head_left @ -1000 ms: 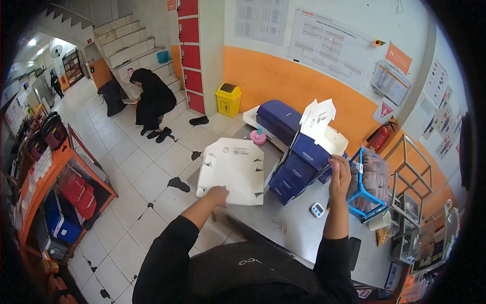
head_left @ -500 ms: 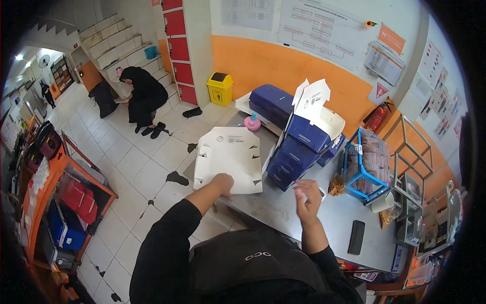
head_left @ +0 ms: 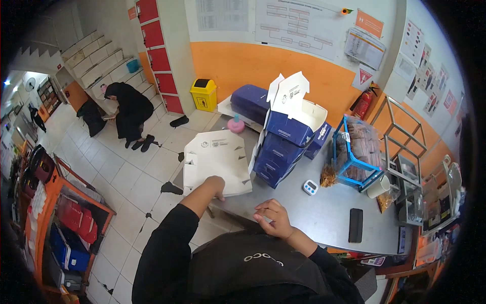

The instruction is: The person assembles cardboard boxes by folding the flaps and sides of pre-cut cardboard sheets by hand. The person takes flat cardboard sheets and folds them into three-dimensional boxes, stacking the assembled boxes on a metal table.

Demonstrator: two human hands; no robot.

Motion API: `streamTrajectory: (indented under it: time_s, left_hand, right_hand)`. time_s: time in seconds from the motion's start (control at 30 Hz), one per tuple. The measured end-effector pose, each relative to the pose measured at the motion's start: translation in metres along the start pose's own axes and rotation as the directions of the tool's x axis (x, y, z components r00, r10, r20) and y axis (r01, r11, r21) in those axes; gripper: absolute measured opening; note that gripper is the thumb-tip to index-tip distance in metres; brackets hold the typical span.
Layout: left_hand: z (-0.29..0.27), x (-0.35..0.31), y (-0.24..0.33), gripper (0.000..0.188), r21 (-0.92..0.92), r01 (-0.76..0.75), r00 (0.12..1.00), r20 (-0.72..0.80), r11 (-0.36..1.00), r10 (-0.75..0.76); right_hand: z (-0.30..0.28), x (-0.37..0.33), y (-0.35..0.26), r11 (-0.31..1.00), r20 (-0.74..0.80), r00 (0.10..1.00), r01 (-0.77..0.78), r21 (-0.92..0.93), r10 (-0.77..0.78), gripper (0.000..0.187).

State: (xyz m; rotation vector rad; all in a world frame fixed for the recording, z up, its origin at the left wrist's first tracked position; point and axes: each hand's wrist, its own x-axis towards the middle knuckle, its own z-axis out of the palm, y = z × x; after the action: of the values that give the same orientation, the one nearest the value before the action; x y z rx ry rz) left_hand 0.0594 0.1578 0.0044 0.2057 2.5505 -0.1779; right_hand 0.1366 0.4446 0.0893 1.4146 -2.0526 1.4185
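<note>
A flat, part-folded white carton sheet (head_left: 218,157), with small slots along its sides, lies on the left end of the metal table. My left hand (head_left: 216,187) is at its near edge with fingers bent over the board; the fingertips are partly hidden. My right hand (head_left: 274,218) is over the table's near edge in front of my chest. Its fingers are curled in toward the thumb, and nothing shows between them. Beyond it leans a stack of nested blue cartons (head_left: 281,158), the top one with its white inside and lid flap standing up.
On the metal table (head_left: 324,215) are a white timer (head_left: 310,187), a black phone (head_left: 356,225), a blue crate (head_left: 349,157) of packets, a white cup (head_left: 378,187) and a pink bottle (head_left: 236,124). An orange shelf (head_left: 66,202) stands left. A person in black (head_left: 132,111) sits by the stairs.
My right hand has come left and nearer to my body, its fingers curling in and uncovering the timer. My left hand remains at the carton sheet's near edge. The whole view has shifted slightly.
</note>
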Motion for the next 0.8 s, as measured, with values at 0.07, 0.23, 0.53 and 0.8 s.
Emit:
streamTrajectory:
  time_s: [0.07,0.23,0.53,0.8]
  left_hand:
    - [-0.002,0.001,-0.001,0.055,0.004,0.002,1.0,0.008,1.0,-0.002]
    - [0.003,0.006,-0.009,0.043,0.001,-0.046,0.999,-0.018,0.999,0.046]
    - [0.033,-0.006,0.053,0.044,-0.028,0.225,0.974,0.045,0.974,-0.224]
    - [0.006,-0.009,0.078,0.064,-0.243,-0.035,0.94,-0.338,0.969,-0.051]
  right_hand:
    - [0.0,-0.002,0.002,1.0,-0.007,1.0,-0.008,-0.01,0.008,0.005]
    - [0.001,-0.006,0.002,1.0,-0.005,1.0,-0.03,0.003,0.03,0.006]
    - [-0.005,-0.014,0.004,0.999,-0.025,0.999,-0.036,0.027,0.037,0.006]
    - [0.004,-0.009,-0.003,0.998,0.018,0.999,-0.035,0.049,0.034,0.008]
